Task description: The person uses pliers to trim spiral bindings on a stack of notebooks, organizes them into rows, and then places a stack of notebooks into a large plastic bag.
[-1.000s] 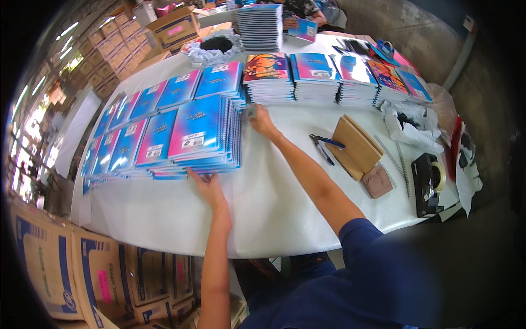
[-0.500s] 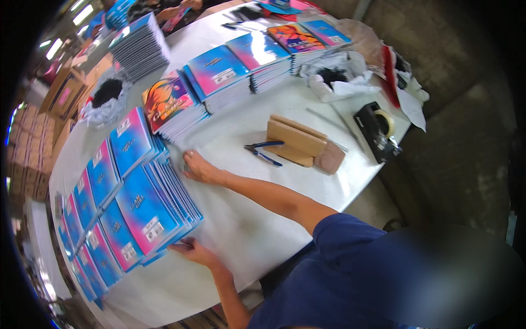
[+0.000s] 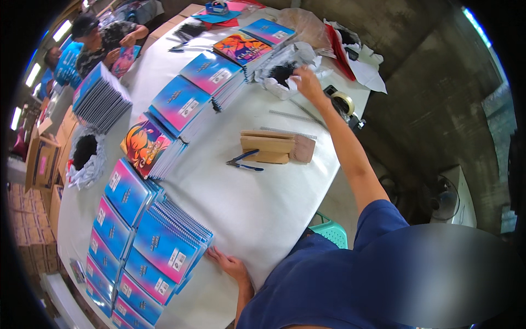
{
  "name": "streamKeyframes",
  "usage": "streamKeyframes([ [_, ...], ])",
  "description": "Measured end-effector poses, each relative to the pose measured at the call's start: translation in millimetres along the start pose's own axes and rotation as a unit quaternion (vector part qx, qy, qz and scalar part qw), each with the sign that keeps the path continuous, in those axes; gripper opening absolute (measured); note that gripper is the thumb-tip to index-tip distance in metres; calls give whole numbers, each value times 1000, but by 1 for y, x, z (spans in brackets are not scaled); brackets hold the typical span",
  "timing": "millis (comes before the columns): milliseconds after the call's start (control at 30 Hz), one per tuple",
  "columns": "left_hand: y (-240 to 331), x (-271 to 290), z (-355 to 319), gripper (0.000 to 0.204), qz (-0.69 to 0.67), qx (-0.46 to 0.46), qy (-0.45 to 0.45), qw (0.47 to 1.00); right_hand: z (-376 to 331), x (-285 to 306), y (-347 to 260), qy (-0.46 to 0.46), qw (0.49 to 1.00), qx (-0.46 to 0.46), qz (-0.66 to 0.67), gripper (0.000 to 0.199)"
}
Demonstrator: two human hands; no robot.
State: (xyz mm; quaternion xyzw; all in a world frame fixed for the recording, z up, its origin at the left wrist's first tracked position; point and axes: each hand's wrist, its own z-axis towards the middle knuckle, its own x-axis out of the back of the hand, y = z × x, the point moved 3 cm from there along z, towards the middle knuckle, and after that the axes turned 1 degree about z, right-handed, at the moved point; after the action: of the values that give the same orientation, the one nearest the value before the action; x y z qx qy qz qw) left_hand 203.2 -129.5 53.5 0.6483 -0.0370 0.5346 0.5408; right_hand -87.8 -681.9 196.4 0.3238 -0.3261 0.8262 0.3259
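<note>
My left hand [image 3: 229,266] rests at the near corner of a fanned stack of blue-and-pink spiral notebooks [image 3: 167,241]; its fingers are extended against the edge, thumb side partly hidden. My right hand [image 3: 308,83] is stretched out to the far right, over a white plastic-lined container [image 3: 272,85] filled with black, thin pieces. Its fingers are bent together at the rim of the black heap; whatever they may pinch is too small to make out. Beyond the left hand lie more blue-and-pink notebooks [image 3: 127,189] in overlapping rows.
Blue-handled pliers [image 3: 246,160] lie by a brown cardboard piece [image 3: 268,145] and loose wire coils [image 3: 290,117]. A tape dispenser [image 3: 344,104] stands at the right edge. More notebook piles [image 3: 183,104] line the far side. A second lined container [image 3: 85,156] sits left; a person [image 3: 101,46] works beyond.
My right hand has left the notebook stack and swung far right to the lined container. My left hand stays by the stack's corner, fingers straighter. The view has shifted.
</note>
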Motion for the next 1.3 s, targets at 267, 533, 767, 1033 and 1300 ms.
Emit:
streamKeyframes([
  [267, -3, -3, -1, 70, 62, -51, -85, 993, -149, -49, -11, -121, 989, -23, -86, 20],
  [533, 16, -4, 0, 69, 50, -113, -113, 986, -157, -26, -14, -135, 987, -56, 72, 12],
  [767, 110, -42, 17, 61, -31, -253, -165, 953, -151, -46, 7, -269, 960, 3, 75, 19],
  [1033, 172, -133, 97, 58, -161, -47, -68, 983, -155, 11, 14, -239, 966, -98, -10, 22],
  [1300, 193, -217, 145, 70, -84, -24, -24, 996, -169, 30, 15, -192, 979, -45, -45, 36],
])
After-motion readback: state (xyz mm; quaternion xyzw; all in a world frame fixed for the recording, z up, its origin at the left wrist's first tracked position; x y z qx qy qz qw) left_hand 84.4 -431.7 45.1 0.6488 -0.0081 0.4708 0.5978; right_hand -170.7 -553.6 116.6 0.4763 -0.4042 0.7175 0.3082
